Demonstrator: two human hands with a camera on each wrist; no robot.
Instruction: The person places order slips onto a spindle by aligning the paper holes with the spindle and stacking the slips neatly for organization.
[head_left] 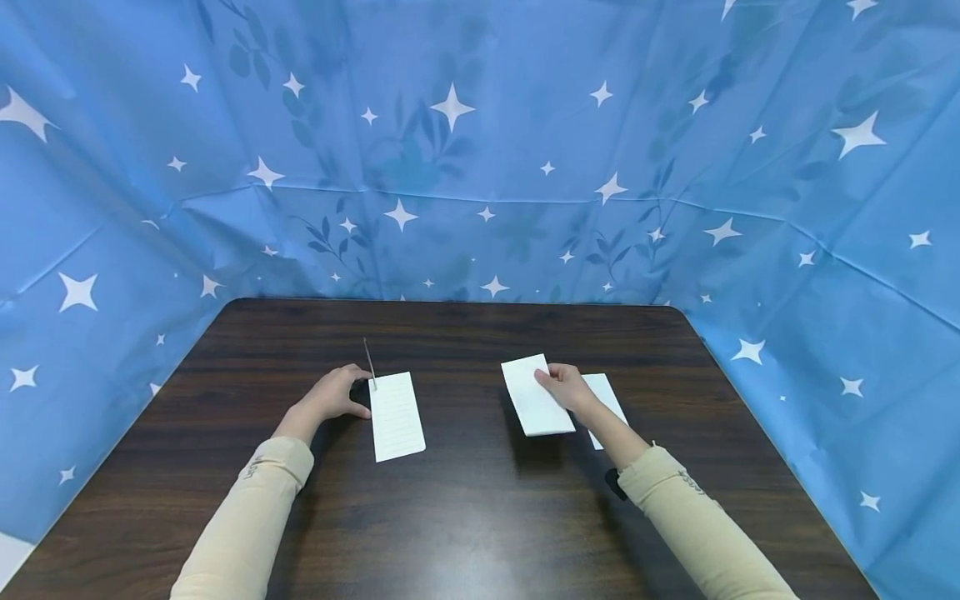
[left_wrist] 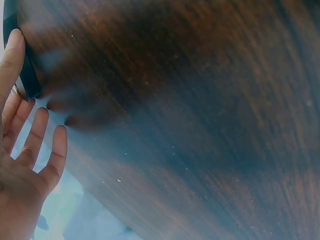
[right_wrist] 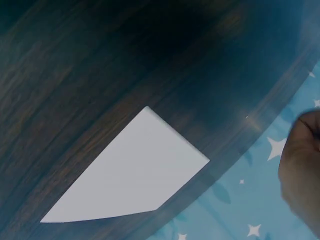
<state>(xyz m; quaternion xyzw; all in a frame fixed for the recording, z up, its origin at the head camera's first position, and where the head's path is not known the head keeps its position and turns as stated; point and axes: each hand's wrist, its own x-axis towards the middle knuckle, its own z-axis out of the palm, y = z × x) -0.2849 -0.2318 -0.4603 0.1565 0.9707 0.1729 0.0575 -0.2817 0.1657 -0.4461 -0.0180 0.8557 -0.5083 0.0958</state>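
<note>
At the left, a lined white sheet (head_left: 397, 417) sits with a thin paper spike (head_left: 369, 360) rising by its upper left corner. My left hand (head_left: 333, 396) grips the dark base of the spike beside the sheet's left edge. In the left wrist view, the thumb and a finger of the left hand (left_wrist: 27, 150) are around a dark edge (left_wrist: 29, 75), the other fingers extended. Right of centre, my right hand (head_left: 566, 387) pinches a white paper (head_left: 534, 404) above the table. Another white sheet (head_left: 606, 392) lies partly hidden behind the right forearm.
The dark wood-grain table (head_left: 457, 500) has rounded far corners. A blue curtain (head_left: 487, 150) with white stars hangs behind it and along both sides. In the right wrist view, the white sheet (right_wrist: 125, 175) on the table is near the edge.
</note>
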